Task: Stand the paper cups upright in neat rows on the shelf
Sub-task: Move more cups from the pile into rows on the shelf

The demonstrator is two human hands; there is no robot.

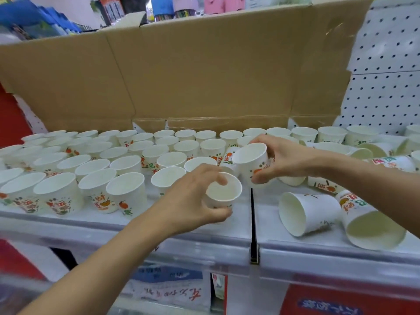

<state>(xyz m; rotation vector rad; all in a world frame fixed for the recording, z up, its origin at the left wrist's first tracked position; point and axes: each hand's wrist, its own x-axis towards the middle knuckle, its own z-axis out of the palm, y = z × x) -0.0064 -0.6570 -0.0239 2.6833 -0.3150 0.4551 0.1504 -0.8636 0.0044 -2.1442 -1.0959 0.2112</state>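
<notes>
- White paper cups (pixel 68 169) printed with orange fruit stand upright in rows on the left part of the shelf (pixel 136 226). Every inside that shows is empty.
- The left hand (pixel 191 201) grips a front cup (pixel 223 193) at the end of the nearest row, fingers over its rim and thumb low on its wall. Its base is hidden, so it may or may not touch the shelf.
- The right hand (pixel 284 160) pinches a tilted cup (pixel 252 162), mouth turned left, just behind the front cup.
- Two toppled cups (pixel 304 212) lie on their sides to the right, empty.
- A brown cardboard box (pixel 181 71) stands open behind the rows.
</notes>
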